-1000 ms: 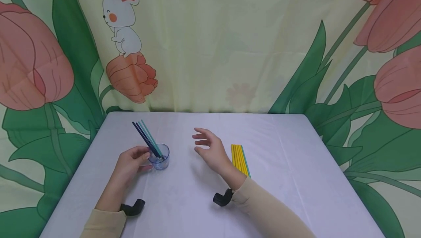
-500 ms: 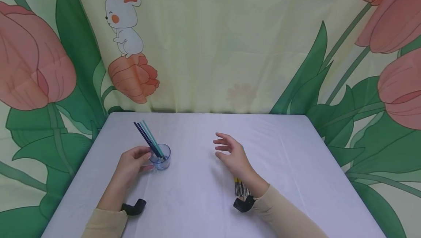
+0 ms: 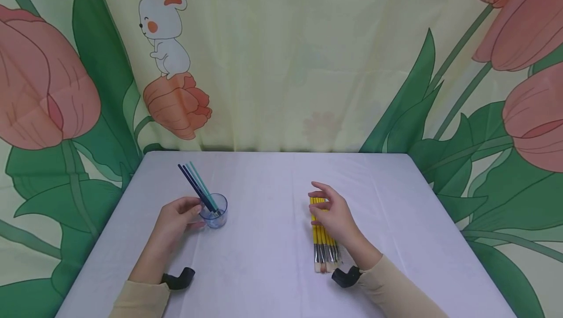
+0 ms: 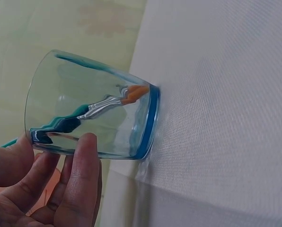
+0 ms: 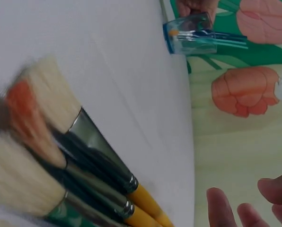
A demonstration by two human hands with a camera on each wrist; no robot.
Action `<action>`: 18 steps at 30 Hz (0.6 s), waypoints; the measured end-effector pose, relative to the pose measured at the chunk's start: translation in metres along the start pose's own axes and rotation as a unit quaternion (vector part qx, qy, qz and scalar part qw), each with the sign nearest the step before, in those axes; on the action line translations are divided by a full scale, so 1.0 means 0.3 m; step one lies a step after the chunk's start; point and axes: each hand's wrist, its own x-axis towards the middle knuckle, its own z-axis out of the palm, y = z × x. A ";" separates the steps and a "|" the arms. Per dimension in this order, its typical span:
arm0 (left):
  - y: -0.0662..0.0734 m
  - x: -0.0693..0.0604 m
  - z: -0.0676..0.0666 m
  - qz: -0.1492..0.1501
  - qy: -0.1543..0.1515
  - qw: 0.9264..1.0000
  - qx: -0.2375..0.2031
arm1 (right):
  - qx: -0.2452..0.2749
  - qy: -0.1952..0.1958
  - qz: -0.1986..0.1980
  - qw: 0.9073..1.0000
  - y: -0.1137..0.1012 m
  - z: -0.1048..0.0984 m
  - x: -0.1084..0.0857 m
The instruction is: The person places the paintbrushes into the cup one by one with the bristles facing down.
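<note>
A small clear glass cup with a blue base stands upright on the left half of the table. Inside it several paintbrushes with dark blue and teal handles lean left, bristles down. My left hand holds the cup from its left side, thumb at the rim and fingers along the wall. On the right, several yellow-handled paintbrushes lie side by side, bristles toward me. My right hand, fingers loosely bent and holding nothing, is over their handle ends. In the right wrist view, their bristles appear large.
A white cloth covers the table. Behind the far edge hangs a pale curtain printed with tulips and a rabbit. Black wrist mounts stick out at both cuffs.
My right hand has moved right and slightly nearer me, from the table's middle to over the yellow-handled paintbrushes. The left hand and the glass cup have stayed in place.
</note>
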 end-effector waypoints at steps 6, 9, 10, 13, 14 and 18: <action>0.004 -0.002 0.002 -0.001 -0.002 1.000 -0.005 | -0.037 0.021 0.027 0.999 0.023 -0.035 0.002; 0.006 -0.002 0.002 0.004 -0.006 1.000 -0.007 | -0.070 0.036 0.047 0.996 0.031 -0.051 0.005; 0.007 -0.002 0.002 0.006 -0.007 1.000 -0.008 | -0.080 0.040 0.053 0.995 0.034 -0.057 0.006; 0.009 0.000 0.001 0.009 -0.009 1.000 -0.008 | -0.111 0.049 0.073 0.990 0.041 -0.073 0.009; 0.011 0.000 0.002 0.007 -0.008 1.000 -0.009 | -0.120 0.052 0.081 0.988 0.044 -0.078 0.011; 0.011 -0.002 0.002 0.005 -0.007 1.000 -0.009 | -0.152 0.056 0.108 0.981 0.053 -0.093 0.012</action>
